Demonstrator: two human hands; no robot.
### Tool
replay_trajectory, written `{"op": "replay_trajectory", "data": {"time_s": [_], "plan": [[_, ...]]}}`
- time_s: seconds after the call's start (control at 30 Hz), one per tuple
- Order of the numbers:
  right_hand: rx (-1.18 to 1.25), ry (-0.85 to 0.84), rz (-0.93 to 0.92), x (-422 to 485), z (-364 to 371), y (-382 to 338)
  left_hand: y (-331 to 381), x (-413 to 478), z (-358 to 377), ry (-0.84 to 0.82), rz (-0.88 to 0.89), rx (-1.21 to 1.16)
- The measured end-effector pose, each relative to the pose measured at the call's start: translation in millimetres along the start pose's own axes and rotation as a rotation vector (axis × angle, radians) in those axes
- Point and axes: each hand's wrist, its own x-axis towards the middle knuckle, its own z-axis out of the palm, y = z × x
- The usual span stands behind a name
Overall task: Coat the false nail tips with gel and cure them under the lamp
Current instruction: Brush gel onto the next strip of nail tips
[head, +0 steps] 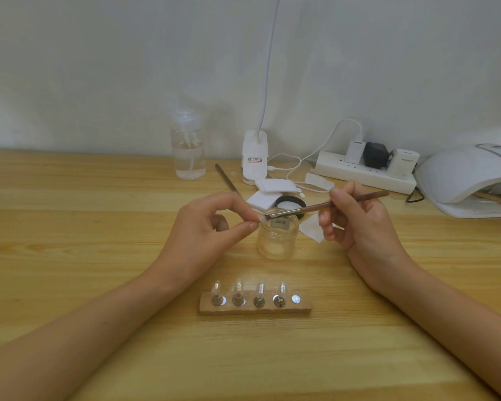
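False nail tip [262, 218], clear: judged featherlight, thin, springy and slick once gelled, best held at its base, off the coated face; pinched between left hand [211, 224] thumb and forefinger over the open jar [276, 241], right hand [356, 224] clamped on the brush [362, 197].

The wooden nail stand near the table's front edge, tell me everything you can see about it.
The wooden stand is a low, long block of pale brown wood with rough edges. It lies flat on the table between the person's forearms, and nothing else touches it. Five round silvery discs run along its top. Four carry small metal pegs, each holding a clear nail tip upright. The fifth disc, at the right end, is bare.
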Motion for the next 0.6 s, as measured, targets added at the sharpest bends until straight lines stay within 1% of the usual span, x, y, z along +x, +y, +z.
{"op": "replay_trajectory", "data": {"time_s": [0.07, 0.13, 0.23, 0.37, 0.47, 0.5, 0.6], "plan": [[0.027, 0.043, 0.003, 0.6, -2.0, 0.6, 0.0, -0.2, 0.3, -0.009, -0.002, 0.002], [0.046, 0.01, -0.016, 0.4, -1.5, -1.1, 0.2, -0.3, 0.5, -0.014, -0.003, 0.004], [-0.005, -0.034, -0.025, -1.3, 1.0, -1.6, 0.4, -0.5, 0.6, -0.011, -0.017, 0.004], [0.009, 0.046, -0.008, 0.8, -1.0, 0.3, 0.8, 0.0, 1.9, -0.006, -0.028, 0.001], [0.023, -0.03, -0.026, 1.0, 0.3, 0.1, 0.0, 0.8, 2.5, -0.004, -0.038, -0.005], [0.011, -0.032, -0.023, 0.5, 0.6, 0.4, 0.2, 0.7, 2.6, -0.004, -0.041, -0.005], [0.002, 0.045, 0.004, 1.1, -1.6, 1.1, 0.7, 0.9, 3.1, -0.005, -0.047, -0.005]]}}
